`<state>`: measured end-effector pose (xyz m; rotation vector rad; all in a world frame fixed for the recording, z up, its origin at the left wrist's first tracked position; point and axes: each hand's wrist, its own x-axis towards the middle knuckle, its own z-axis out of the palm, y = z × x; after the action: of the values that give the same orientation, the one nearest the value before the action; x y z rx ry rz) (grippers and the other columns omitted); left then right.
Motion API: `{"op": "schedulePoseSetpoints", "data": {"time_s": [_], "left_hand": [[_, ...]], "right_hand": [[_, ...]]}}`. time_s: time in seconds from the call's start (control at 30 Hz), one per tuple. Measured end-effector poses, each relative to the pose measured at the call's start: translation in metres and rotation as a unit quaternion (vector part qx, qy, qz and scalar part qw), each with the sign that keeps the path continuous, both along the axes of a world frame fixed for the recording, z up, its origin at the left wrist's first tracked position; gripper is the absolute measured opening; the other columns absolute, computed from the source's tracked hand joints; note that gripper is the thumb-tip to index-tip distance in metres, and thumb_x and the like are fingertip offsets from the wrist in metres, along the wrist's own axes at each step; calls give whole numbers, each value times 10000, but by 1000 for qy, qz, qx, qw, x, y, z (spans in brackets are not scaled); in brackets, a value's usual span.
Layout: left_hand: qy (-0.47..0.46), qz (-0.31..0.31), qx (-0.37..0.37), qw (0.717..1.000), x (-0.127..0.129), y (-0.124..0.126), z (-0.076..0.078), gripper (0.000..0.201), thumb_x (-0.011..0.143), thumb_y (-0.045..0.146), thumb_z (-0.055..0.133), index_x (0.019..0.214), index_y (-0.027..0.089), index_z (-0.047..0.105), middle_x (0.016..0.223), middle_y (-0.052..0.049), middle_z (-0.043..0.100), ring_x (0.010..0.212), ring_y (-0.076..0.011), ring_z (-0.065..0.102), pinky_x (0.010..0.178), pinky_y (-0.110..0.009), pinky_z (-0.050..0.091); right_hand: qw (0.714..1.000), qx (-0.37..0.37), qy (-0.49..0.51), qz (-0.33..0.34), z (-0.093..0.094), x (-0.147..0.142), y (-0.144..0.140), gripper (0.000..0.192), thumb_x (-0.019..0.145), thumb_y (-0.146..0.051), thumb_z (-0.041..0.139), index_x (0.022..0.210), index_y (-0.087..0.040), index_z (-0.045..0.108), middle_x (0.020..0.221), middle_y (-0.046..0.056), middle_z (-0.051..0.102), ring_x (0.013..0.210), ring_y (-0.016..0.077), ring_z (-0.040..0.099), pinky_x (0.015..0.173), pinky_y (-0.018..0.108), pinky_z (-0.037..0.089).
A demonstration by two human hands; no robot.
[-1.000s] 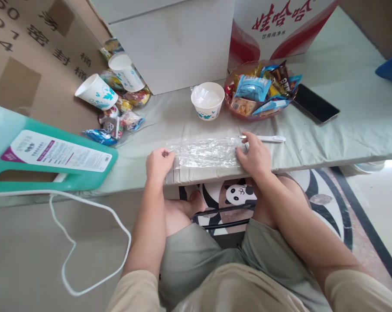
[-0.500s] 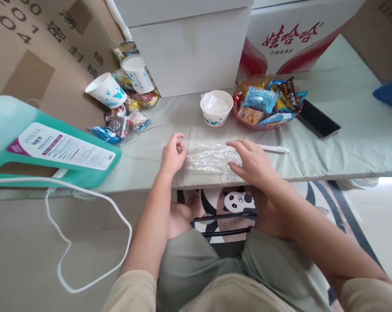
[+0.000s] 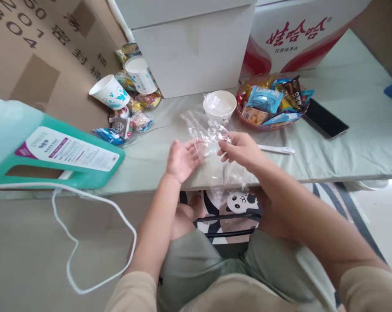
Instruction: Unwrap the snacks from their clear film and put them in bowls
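A clear plastic bag (image 3: 212, 141) hangs crumpled above the front of the cloth-covered table (image 3: 157, 162), its lower part drooping past the edge. My right hand (image 3: 236, 148) pinches it from the right side. My left hand (image 3: 184, 159) is turned palm up with fingers spread, their tips against or just behind the film. Directly behind the bag stands a white paper bowl (image 3: 226, 104) with crumpled clear plastic inside. Beside my right hand lies a white plastic stick-like utensil (image 3: 276, 149), its left end hidden by the hand.
Wrapped snacks fill a bowl (image 3: 260, 126) at the back, beside a black phone (image 3: 327, 119). Paper cups (image 3: 109, 93) and snack packets stand left. A green liquid jug (image 3: 98, 173) and white cable (image 3: 132, 242) occupy the near left; boxes (image 3: 199, 56) line the back.
The plastic bag, flat on the table before, is now lifted and bunched up. My right hand has closed on it, and my left hand has turned palm up with fingers spread.
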<state>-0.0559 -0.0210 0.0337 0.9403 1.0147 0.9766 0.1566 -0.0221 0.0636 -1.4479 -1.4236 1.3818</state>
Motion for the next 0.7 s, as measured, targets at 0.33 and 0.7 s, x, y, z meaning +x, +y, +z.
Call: {"op": "schedulePoseSetpoints", "data": {"time_s": [0.33, 0.7], "left_hand": [[142, -71, -36, 987, 37, 13, -15, 248, 841, 275, 640, 1066, 180, 682, 644, -6, 722, 531, -152, 694, 487, -225, 482], [34, -45, -11, 998, 32, 22, -22, 232, 711, 363, 793, 814, 183, 689, 756, -29, 753, 709, -179, 741, 657, -284, 575]], "right_hand": [[992, -21, 99, -80, -64, 30, -21, 370, 852, -527, 659, 1050, -215, 655, 623, -12, 666, 482, 143, 623, 454, 252, 482], [950, 267, 10, -162, -70, 40, -11, 166, 821, -228, 529, 901, -256, 672, 1283, 70, 606, 1209, 235, 623, 937, 407, 549]]}}
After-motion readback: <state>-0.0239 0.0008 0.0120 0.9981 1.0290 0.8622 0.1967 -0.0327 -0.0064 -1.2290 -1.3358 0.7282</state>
